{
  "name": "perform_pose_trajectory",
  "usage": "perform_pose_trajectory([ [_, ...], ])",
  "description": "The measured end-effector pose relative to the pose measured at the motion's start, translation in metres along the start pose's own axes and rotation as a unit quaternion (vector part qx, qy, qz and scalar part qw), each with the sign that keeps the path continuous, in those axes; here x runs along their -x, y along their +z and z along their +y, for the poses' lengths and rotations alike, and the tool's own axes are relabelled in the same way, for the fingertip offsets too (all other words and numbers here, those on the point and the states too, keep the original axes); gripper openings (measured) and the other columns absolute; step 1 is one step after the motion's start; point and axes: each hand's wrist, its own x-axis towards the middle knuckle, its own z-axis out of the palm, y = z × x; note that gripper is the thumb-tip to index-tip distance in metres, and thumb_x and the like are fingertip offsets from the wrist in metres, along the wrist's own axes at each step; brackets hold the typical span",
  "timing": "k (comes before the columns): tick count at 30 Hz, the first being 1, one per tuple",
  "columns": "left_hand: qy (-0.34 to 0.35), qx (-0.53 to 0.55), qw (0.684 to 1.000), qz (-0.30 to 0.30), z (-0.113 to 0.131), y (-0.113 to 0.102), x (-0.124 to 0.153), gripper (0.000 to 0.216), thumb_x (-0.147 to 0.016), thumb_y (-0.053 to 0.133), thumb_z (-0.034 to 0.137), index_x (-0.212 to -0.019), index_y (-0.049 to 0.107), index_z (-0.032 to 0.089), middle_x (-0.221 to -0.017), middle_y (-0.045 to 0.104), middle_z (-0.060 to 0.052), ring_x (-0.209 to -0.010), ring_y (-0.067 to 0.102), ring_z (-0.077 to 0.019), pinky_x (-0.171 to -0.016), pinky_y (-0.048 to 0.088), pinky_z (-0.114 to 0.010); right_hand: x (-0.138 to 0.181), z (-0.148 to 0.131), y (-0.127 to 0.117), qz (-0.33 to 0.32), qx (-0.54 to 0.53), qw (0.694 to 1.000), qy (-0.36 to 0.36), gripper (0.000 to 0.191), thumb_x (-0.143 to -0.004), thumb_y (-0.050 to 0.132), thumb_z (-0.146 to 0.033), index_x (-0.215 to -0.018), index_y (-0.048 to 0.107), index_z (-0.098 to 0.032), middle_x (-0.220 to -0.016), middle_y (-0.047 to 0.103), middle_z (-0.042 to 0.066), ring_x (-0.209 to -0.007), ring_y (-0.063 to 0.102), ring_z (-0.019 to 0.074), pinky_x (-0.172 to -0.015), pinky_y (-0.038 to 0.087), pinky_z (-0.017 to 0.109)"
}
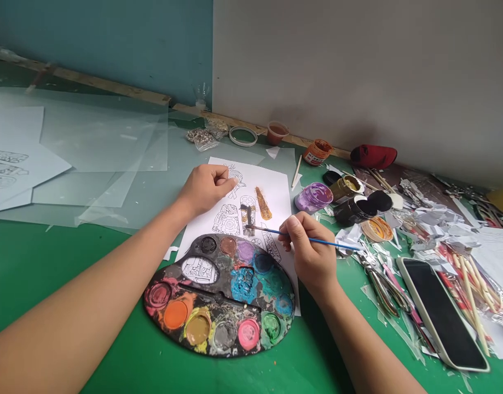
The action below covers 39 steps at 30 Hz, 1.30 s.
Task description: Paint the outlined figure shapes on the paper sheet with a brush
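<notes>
My right hand [311,253] pinches a thin blue paintbrush [317,239], whose tip touches a printed figure on the white sheet [271,189]. The sheet shows several black line drawings, one with grey paint and one with gold-brown. My left hand [206,187] rests on the sheet's upper left with its fingers curled under, pressing the paper; nothing shows in it. A black oval palette [220,295] with many coloured paint wells lies on the sheet's near end, between my forearms.
Open paint jars, purple [313,197], gold [345,187] and orange [317,152], stand right of the sheet. A phone [442,312], scissors [380,279], sticks and paper scraps crowd the right side. Clear plastic sheets [103,142] and printed papers [13,158] cover the left of the green table.
</notes>
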Motion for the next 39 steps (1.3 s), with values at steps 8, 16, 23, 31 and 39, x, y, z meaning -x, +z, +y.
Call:
perform_pose_trajectory([
  [8,0.0,0.004,1.0,-0.002,-0.0001,0.0005,-0.0002,0.04,-0.075,0.062,0.028,-0.052,0.029,0.022,-0.049,0.029,0.007,-0.052,0.032,-0.0106,-0.056,0.026,-0.027,0.0009,-0.0001,-0.0003,0.0,0.012,1.0,-0.018,0.037,-0.095,0.053,-0.041,-0.064,0.056,-0.021,-0.055,0.057,-0.002,-0.05,0.05,0.0113,-0.05,0.04,0.025],
  [16,-0.001,0.001,1.0,-0.003,-0.0001,-0.0001,0.0001,0.041,-0.075,0.062,0.028,-0.052,0.029,0.022,-0.049,0.029,0.007,-0.052,0.031,-0.0104,-0.057,0.026,-0.028,0.0005,-0.0005,-0.0009,0.003,0.028,0.999,-0.029,0.036,-0.095,0.053,-0.037,-0.063,0.055,-0.021,-0.054,0.057,-0.002,-0.049,0.05,0.0106,-0.05,0.04,0.025],
  [23,0.003,0.003,1.0,-0.002,-0.0003,0.0003,-0.0001,0.041,-0.076,0.062,0.028,-0.052,0.029,0.022,-0.049,0.029,0.007,-0.052,0.032,-0.0106,-0.057,0.026,-0.028,0.0002,0.0001,-0.0008,0.002,0.028,0.999,-0.03,0.036,-0.095,0.053,-0.038,-0.064,0.055,-0.021,-0.054,0.056,-0.003,-0.049,0.05,0.0106,-0.05,0.04,0.025],
  [31,0.003,0.004,1.0,0.0,-0.0008,0.0003,0.0,0.041,-0.075,0.062,0.028,-0.052,0.029,0.022,-0.049,0.029,0.007,-0.051,0.032,-0.0104,-0.056,0.026,-0.027,-0.0008,0.0012,-0.0023,0.004,0.032,0.999,-0.035,0.036,-0.096,0.053,-0.038,-0.064,0.055,-0.021,-0.054,0.057,-0.002,-0.05,0.05,0.011,-0.05,0.04,0.025],
  [39,0.002,0.005,1.0,-0.001,-0.0006,0.0,0.0002,0.041,-0.075,0.062,0.028,-0.052,0.028,0.022,-0.049,0.029,0.007,-0.051,0.034,-0.0108,-0.056,0.026,-0.028,-0.0009,-0.0017,-0.0037,-0.001,0.047,0.998,-0.049,0.035,-0.096,0.051,-0.034,-0.063,0.054,-0.021,-0.055,0.057,-0.003,-0.05,0.052,0.0108,-0.052,0.04,0.025],
])
